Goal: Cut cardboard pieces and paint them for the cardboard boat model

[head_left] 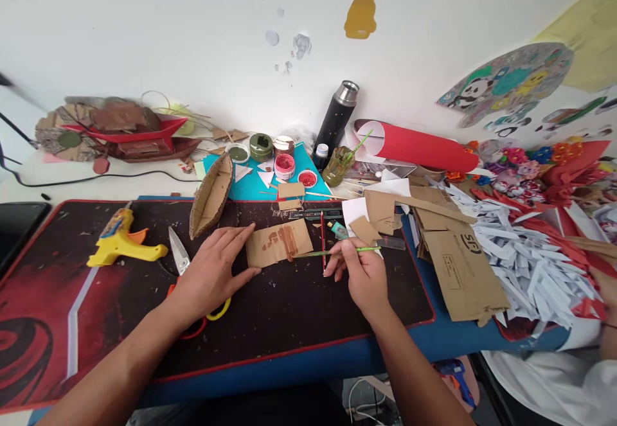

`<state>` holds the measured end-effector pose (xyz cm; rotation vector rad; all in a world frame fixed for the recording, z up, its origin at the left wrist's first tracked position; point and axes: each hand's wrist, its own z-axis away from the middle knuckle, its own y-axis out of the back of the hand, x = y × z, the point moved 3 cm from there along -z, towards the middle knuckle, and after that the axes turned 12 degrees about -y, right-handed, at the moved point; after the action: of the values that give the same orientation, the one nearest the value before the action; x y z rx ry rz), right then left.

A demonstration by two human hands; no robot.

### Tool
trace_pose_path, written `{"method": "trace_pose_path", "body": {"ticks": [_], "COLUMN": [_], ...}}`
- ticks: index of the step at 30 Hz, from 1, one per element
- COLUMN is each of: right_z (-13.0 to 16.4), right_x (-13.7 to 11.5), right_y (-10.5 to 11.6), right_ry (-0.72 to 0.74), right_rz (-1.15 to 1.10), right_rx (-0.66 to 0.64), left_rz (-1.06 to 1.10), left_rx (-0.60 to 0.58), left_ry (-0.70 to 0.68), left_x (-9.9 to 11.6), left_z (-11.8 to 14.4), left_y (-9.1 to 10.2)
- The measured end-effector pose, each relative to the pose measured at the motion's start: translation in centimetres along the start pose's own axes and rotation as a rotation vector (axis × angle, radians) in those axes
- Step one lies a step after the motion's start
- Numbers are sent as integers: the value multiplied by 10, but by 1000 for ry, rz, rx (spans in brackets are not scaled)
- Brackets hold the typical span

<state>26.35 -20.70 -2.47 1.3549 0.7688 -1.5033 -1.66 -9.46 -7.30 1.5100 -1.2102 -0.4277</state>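
Observation:
My left hand [212, 270] lies flat on the dark desk mat [96, 297], its fingertips pressing the left edge of a small cardboard piece [278, 243] streaked with brown paint. My right hand [361, 273] grips a thin green paintbrush [332, 252], whose tip touches the right side of that cardboard. A red pencil [322, 239] lies just right of the piece.
Scissors [186, 272] lie partly under my left wrist, a yellow glue gun [120, 241] to the left. A cardboard boat hull [211, 196], paint pots [284, 164], a black flask [335, 117], a red paper roll [414, 150] and cardboard scraps [457, 265] crowd the back and right. Another person's sleeve [578, 374] at far right.

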Motion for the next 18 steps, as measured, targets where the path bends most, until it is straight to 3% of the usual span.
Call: {"method": "trace_pose_path", "body": {"ticks": [5, 13, 18], "right_z": [-4, -7, -13], "right_x": [-1, 0, 1], "right_y": [-6, 24, 8], "right_ry": [15, 3, 37], "right_rz": [-8, 16, -10], "right_rx": [-25, 122, 52], "left_rz": [13, 2, -10], "left_rx": [-1, 3, -3], "left_ry": [4, -11, -6], "left_x": [0, -1, -1], "left_z": [0, 1, 1], "left_y": [1, 0, -1]}}
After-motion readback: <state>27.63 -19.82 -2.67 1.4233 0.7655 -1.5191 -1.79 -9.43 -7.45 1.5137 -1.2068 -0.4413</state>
